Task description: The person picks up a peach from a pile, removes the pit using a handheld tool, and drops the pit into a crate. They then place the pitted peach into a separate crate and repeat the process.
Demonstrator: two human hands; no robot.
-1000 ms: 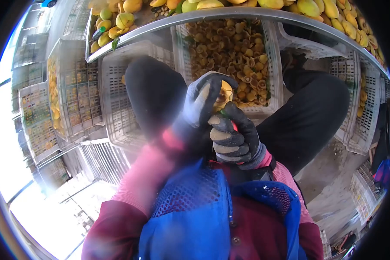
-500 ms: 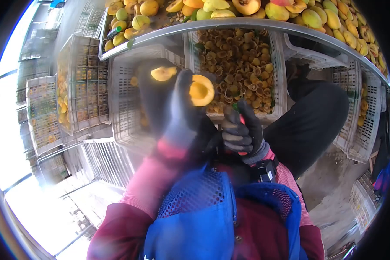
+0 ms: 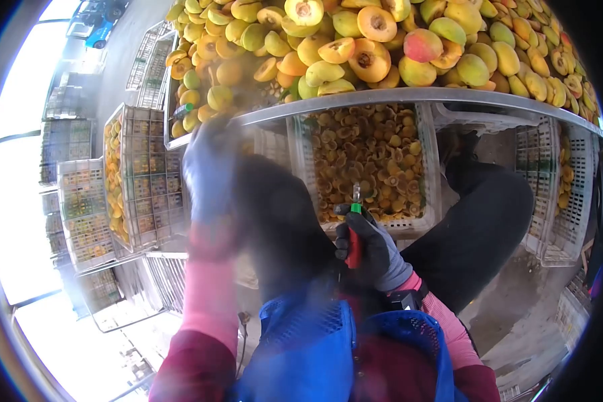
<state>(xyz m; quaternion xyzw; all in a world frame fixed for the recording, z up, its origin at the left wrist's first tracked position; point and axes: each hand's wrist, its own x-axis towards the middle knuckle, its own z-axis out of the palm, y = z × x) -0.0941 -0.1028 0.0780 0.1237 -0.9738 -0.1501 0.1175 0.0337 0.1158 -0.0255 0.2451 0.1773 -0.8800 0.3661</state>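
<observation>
My left hand (image 3: 211, 171), in a grey glove, is smeared by motion at the left end of the metal tray rim (image 3: 261, 115). Its fingers cannot be made out, and no fruit shows in it. In front of my body, my right hand (image 3: 376, 254) in a dark glove is closed around a coring tool (image 3: 355, 244). The tool has a red handle, a green collar and a short metal tip pointing up, over the crate. Nearest to my left hand are yellow peaches (image 3: 220, 98) on the tray, some whole and some cut in half.
Below the tray, a white crate (image 3: 433, 167) holds many brownish-orange cup-shaped scraps. Stacked crates of fruit (image 3: 147, 177) stand at the left, and further crates (image 3: 569, 201) at the right. A blue vehicle (image 3: 95, 25) is at the far upper left.
My left hand has moved left from in front of me, and the peach halves at it are out of sight. My right hand has lowered, with the tool's tip now showing. The view has tilted up.
</observation>
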